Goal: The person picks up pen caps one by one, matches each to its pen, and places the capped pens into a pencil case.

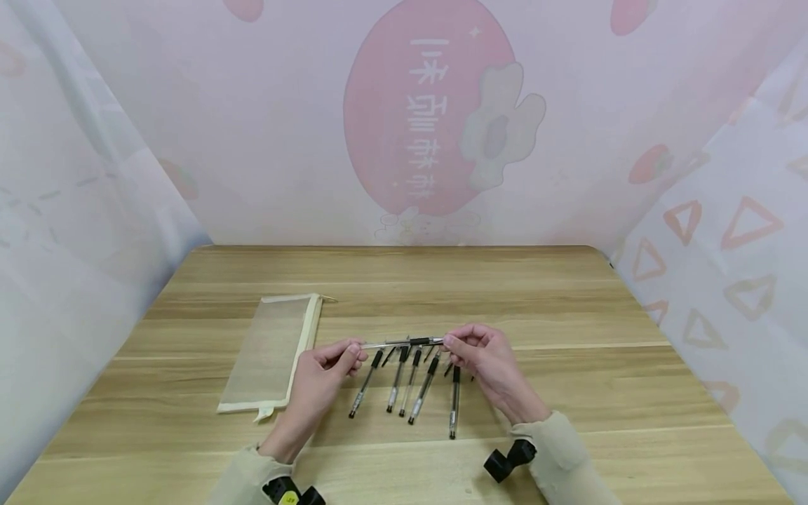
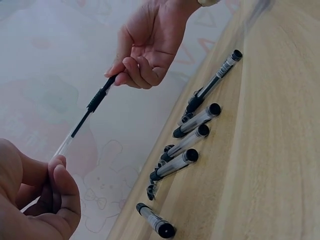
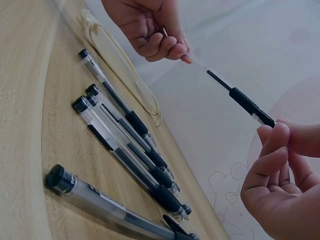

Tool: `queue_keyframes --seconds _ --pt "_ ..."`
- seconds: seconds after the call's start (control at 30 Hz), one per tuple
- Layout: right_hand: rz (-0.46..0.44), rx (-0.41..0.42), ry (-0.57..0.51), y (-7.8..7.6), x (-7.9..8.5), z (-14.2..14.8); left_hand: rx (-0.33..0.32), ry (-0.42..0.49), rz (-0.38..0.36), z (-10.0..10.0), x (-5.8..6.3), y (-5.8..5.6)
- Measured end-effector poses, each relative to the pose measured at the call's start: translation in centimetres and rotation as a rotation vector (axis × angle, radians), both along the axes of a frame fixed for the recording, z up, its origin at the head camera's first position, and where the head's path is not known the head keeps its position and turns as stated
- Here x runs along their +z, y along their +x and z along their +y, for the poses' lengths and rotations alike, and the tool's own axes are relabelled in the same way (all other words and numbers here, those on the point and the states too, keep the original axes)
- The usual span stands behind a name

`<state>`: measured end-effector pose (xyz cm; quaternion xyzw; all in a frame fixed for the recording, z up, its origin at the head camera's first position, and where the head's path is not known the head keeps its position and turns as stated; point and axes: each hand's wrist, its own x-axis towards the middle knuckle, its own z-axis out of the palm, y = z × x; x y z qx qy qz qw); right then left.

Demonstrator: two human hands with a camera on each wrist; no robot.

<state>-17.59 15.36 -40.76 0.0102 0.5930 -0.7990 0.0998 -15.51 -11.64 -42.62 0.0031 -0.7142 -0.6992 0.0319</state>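
Both hands meet over one pen. The left hand has its thumb and fingertips closed on the clear end, at 9 o'clock on the barrel; the right hand pinches the opposite end, at 3 o'clock, beyond the dark grip. Its fingertips cover the point, so I cannot tell whether anything caps it. The pen is raised off the tabletop, as both wrist views show. Holding it by its two ends probably keeps it steady and leaves the refill and grip plain to see between the fingers.

At 6 o'clock from the held pen, five loose pens lie in a loose row, the nearest ones just below the fingers. Their black-plugged ends point roughly to 6 o'clock and their grips towards 12, perhaps laid side by side so that each can be picked up singly. Small dark pieces lie by their far ends, possibly caps, though too small to be sure.

At 9 o'clock, just past the left hand, a pale mesh pouch lies flat, its long sides slanting from 7 to 1, seemingly set aside to leave working room. At 12 o'clock stands a printed backdrop.
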Motion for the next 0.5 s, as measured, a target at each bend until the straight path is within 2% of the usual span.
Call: queue_keyframes --seconds 0.27,0.5 --pt "-0.017 -0.033 -0.002 -0.25 -0.12 0.16 -0.041 0.06 -0.003 -0.03 0.39 0.14" --pt "-0.004 -0.021 -0.025 -0.39 -0.09 0.61 -0.072 0.09 -0.023 0.22 0.38 0.19"
